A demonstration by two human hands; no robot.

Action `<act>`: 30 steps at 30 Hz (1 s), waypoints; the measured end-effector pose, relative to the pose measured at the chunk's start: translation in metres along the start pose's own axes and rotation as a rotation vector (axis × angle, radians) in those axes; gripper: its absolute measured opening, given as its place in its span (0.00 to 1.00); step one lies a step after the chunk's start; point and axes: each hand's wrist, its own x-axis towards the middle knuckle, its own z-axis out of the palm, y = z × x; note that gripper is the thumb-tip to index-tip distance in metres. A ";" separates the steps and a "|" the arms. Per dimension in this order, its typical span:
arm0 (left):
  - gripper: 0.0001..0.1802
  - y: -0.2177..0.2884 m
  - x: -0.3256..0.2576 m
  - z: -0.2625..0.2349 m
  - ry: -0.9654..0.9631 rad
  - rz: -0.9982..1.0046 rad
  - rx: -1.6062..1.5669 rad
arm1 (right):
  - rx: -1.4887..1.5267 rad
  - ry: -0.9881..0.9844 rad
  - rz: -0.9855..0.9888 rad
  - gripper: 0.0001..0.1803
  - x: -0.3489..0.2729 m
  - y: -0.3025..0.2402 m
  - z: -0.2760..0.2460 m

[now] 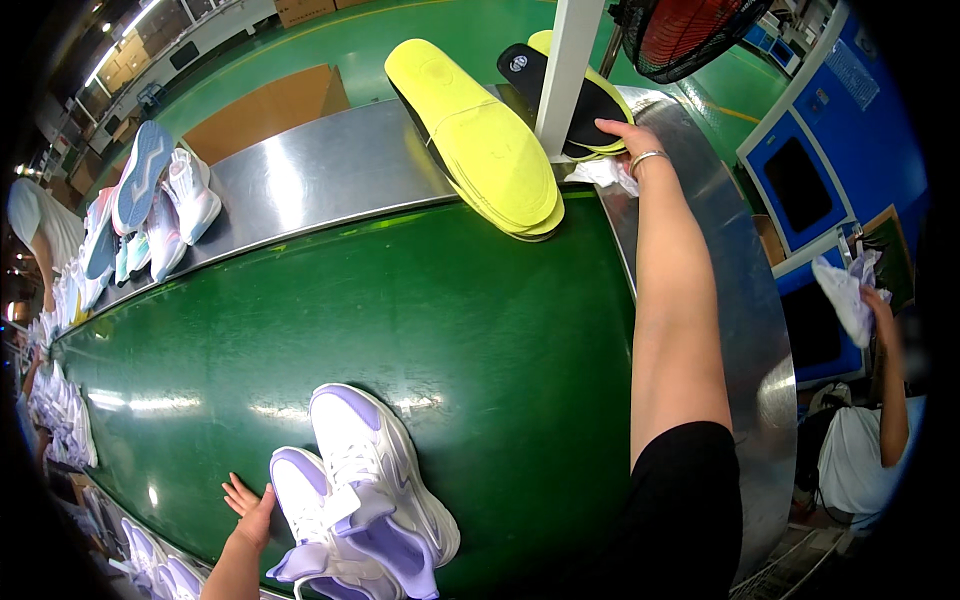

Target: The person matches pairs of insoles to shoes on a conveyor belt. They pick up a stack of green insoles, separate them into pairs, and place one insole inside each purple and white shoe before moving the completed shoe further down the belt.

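A pair of white and lilac sneakers rests on the green conveyor belt, toes pointing away from me. Beside the left shoe is my left hand, fingers spread and holding nothing. Far off to the right, my right hand grips the edge of a stack of black and yellow insoles, its thumb on top; the other fingers are mostly hidden. Crumpled white paper lies just under that hand. Left of the white post, a thick stack of yellow insoles lies partly over the belt.
A white post rises from the metal rim beside the insoles, near a fan. Several sneakers stand on the far metal ledge. More shoes crowd the left end. At right, another person's hand holds a white shoe.
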 end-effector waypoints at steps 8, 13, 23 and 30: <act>0.51 -0.003 0.004 -0.004 0.014 -0.012 0.093 | -0.335 0.324 -0.644 0.25 -0.011 0.007 0.016; 0.52 0.008 0.003 -0.002 -0.017 -0.025 0.178 | -0.031 0.476 -0.559 0.24 -0.023 0.002 -0.008; 0.53 0.011 -0.006 -0.012 -0.040 -0.061 0.223 | 0.356 0.541 -0.175 0.21 -0.084 -0.040 0.009; 0.52 0.018 -0.009 -0.014 -0.058 -0.037 0.261 | 0.484 0.228 -0.064 0.16 -0.190 -0.142 -0.037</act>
